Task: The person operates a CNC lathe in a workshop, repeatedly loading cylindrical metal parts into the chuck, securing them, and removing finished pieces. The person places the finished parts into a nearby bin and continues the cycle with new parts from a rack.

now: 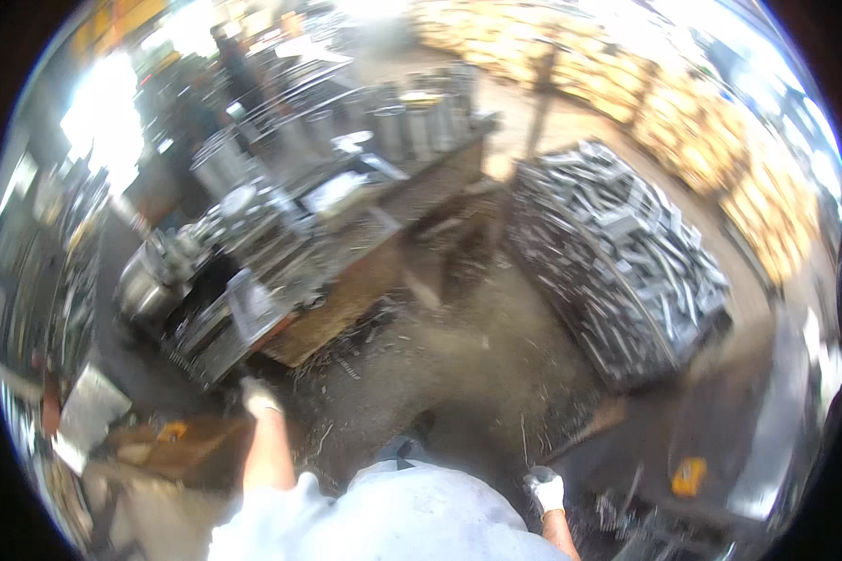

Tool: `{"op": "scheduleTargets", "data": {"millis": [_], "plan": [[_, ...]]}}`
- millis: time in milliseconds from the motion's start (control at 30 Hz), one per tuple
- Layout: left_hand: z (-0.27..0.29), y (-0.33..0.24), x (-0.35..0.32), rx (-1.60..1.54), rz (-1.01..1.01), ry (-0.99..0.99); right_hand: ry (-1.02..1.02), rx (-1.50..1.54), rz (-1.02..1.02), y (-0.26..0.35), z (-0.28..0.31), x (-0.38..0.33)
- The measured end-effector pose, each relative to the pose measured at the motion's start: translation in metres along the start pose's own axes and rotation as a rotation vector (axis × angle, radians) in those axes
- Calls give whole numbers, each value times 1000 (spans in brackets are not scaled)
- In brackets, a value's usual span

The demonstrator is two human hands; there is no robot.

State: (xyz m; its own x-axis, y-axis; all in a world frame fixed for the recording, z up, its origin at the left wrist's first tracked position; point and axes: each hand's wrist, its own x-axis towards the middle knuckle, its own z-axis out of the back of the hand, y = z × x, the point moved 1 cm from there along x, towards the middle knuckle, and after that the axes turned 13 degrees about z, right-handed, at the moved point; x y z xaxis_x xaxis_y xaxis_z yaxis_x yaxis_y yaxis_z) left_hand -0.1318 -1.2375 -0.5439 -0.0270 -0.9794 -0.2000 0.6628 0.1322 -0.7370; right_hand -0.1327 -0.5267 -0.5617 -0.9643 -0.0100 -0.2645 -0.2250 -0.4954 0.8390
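Note:
My left hand (259,397), in a whitish glove, reaches forward beside the near left end of a workbench (346,309). Motion smears its fingers, and I make out nothing in it. A white glove with darkened fingertips covers my right hand (546,488), low on the right side of my body. Its fingers are blurred too, and whether it grips anything is unclear. Closest to it is a dark flat surface (664,439) bearing a small yellow object (689,476). On the workbench lie a pale tray-like piece (253,304) and several metal cylinders (388,131).
A large mesh-sided bin (580,309) heaped with grey metal pieces (646,234) stands ahead on the right. Behind it run stacked yellowish bundles (692,136). A rounded metal machine part (150,285) sits at the bench's left. Thin shavings litter the floor (458,346).

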Motion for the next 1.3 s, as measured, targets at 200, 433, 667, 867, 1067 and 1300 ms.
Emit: {"op": "scheduleTargets", "data": {"millis": [200, 433, 667, 867, 1067, 1300], "plan": [[201, 64, 75, -446, 651, -843, 379, -391, 250, 64, -69, 153], [235, 69, 73, 241, 409, -674, 600, -658, 384, 138, -96, 254], [51, 18, 85, 285, 47, -541, 697, -628, 172, 128, -71, 308], [-168, 12, -36, 356, 378, 366, 331, -374, 111, 89, 16, 381], [-398, -115, -270, 406, 111, 1147, -248, -284, 98, 17, 218, 529], [-545, -324, -524, 822, -491, 1394, -330, -310, 157, 28, 353, 786]]}}
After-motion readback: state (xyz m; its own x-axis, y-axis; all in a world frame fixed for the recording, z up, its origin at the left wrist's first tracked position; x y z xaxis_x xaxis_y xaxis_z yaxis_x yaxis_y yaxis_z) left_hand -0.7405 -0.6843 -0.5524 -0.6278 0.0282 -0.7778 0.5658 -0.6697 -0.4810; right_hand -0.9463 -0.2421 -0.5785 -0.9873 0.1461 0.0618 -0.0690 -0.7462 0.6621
